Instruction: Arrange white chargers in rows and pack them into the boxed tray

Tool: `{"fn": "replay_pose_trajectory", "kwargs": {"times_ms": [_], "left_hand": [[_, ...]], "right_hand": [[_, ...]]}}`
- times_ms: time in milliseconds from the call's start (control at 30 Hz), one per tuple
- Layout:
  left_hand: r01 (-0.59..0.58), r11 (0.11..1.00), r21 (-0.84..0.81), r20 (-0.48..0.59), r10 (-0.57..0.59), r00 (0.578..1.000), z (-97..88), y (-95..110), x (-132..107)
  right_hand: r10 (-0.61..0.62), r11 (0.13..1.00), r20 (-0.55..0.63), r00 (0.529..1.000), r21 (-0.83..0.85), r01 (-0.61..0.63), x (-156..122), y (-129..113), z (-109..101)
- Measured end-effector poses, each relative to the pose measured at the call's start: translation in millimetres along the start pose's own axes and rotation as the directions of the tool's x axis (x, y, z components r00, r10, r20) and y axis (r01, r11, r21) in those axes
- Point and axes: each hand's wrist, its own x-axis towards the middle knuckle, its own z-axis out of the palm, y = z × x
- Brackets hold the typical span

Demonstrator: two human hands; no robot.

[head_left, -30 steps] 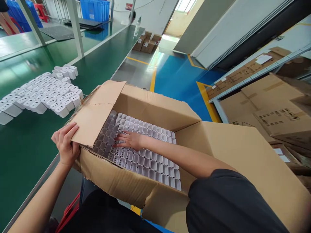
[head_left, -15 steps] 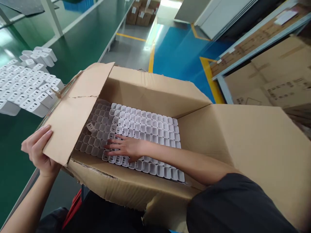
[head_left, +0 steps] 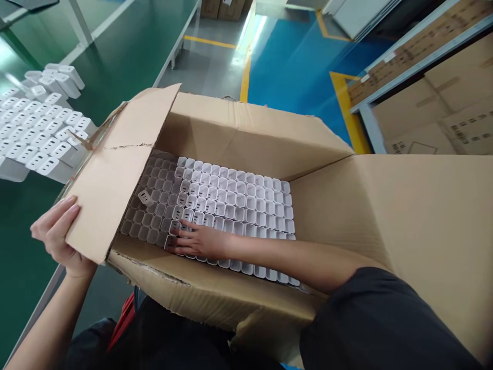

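An open cardboard box [head_left: 262,134] lies before me, with rows of white plastic charger housings [head_left: 241,200] inside. Gripping the edge of the box's left flap [head_left: 119,154] is my left hand [head_left: 63,236], fingers on top and thumb hidden below. My right hand [head_left: 202,240] reaches into the box, its fingers spread flat over the housings in the near rows at the left end of the upper layer. One loose housing [head_left: 145,198] lies tilted on the lower, shaded layer at the left.
On the green table [head_left: 127,56] at left stand many more white housings [head_left: 38,128] in a block. Stacked cartons [head_left: 431,113] fill a rack at right. Yellow lines [head_left: 246,77] mark the blue and grey floor.
My right hand has moved slightly toward the near side of the box, and its fingers are closer together. My left hand keeps its grip on the flap. The view has shifted a little.
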Motion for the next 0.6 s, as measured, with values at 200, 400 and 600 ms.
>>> {"fn": "replay_pose_trajectory", "kwargs": {"times_ms": [200, 400, 600], "left_hand": [[-0.088, 0.996, 0.0, 0.073, 0.088, 0.993, 0.4, 3.2, 0.7], [-0.038, 0.999, 0.012, 0.147, 0.036, 0.988, -3.0, 2.4, -3.1], [0.088, 0.996, -0.023, 0.376, -0.073, 0.924, -9.8, 4.2, 8.4]], "right_hand": [[-0.065, 0.987, 0.131, 0.989, 0.156, 0.044, 7.8, 10.8, -59.2], [0.161, 0.945, -0.052, 0.986, 0.295, -0.139, -13.3, 19.3, -173.5], [0.375, 0.692, -0.134, 0.917, 0.699, -0.181, -58.1, -39.8, -193.7]]}}
